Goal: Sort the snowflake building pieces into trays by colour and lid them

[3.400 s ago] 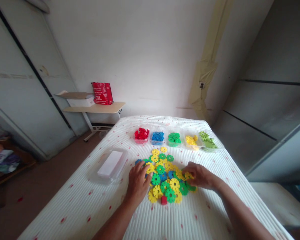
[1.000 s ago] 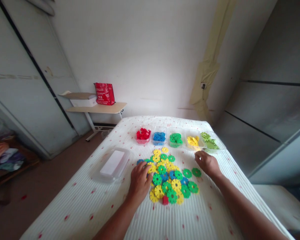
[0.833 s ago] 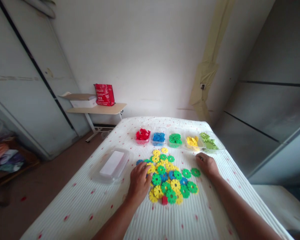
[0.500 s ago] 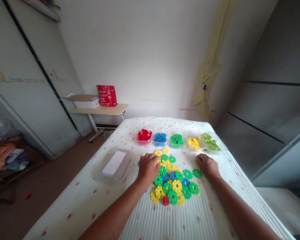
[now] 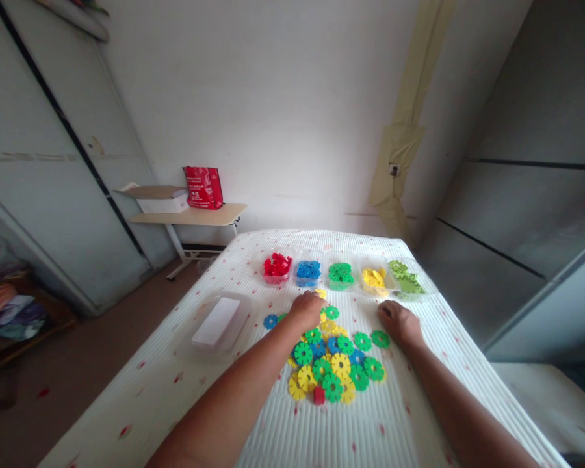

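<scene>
Left hand (image 5: 306,309) moved forward (over yellow discs (image 5: 328,323)).

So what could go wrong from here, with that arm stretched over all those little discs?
1. The left hand reaches over the far side of the pile of discs. Its forearm passes close by the pile's left edge and might sweep some aside.
2. The blue tub stands just beyond its fingers, so a nudge could shift or tip it.
3. The right hand lies beside a loose green disc, which a careless move could flick away.
</scene>
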Demonstrator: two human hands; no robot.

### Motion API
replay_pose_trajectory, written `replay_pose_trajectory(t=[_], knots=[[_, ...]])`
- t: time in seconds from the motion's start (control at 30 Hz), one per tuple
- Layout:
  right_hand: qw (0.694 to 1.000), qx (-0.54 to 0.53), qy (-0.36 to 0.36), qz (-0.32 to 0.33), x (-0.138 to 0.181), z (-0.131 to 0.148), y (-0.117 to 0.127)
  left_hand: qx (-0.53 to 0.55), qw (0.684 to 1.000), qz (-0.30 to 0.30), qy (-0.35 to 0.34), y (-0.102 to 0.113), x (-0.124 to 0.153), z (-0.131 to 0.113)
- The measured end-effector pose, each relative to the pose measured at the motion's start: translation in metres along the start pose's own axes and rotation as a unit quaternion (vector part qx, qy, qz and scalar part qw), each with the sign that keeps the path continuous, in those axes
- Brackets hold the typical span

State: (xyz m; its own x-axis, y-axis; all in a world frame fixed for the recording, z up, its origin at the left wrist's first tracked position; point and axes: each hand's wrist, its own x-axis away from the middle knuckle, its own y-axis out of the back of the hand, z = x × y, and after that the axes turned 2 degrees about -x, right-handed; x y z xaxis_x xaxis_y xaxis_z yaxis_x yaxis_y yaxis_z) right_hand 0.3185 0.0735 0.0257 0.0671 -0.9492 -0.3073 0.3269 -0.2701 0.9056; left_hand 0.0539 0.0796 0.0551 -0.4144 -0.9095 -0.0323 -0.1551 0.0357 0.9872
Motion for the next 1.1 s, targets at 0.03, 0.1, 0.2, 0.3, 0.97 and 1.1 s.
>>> replay_pose_trajectory(t=[0.03,0.1,0.2,0.3,0.97,1.1], knots=[[1.000,0.002,0.000,0.000,0.000,0.000,0.000,-0.001,1.000,0.006,0.003,0.001,-0.001,0.000],[1.000,0.003,0.004,-0.005,0.000,0.000,-0.001,-0.002,1.000,0.018,0.012,0.004,-0.002,0.001],[1.000,0.005,0.007,-0.011,0.000,0.000,-0.001,-0.001,0.999,0.032,0.025,0.006,-0.005,0.002],[1.000,0.007,0.002,-0.010,0.000,0.001,-0.001,0.006,0.999,0.035,0.031,0.006,-0.007,0.004],[1.000,-0.004,-0.006,-0.011,0.001,0.004,0.001,0.105,0.989,-0.087,0.047,-0.021,0.007,0.013],[1.000,0.012,0.000,-0.001,0.002,0.005,0.002,0.118,0.988,-0.094,0.034,-0.023,0.009,0.016]])
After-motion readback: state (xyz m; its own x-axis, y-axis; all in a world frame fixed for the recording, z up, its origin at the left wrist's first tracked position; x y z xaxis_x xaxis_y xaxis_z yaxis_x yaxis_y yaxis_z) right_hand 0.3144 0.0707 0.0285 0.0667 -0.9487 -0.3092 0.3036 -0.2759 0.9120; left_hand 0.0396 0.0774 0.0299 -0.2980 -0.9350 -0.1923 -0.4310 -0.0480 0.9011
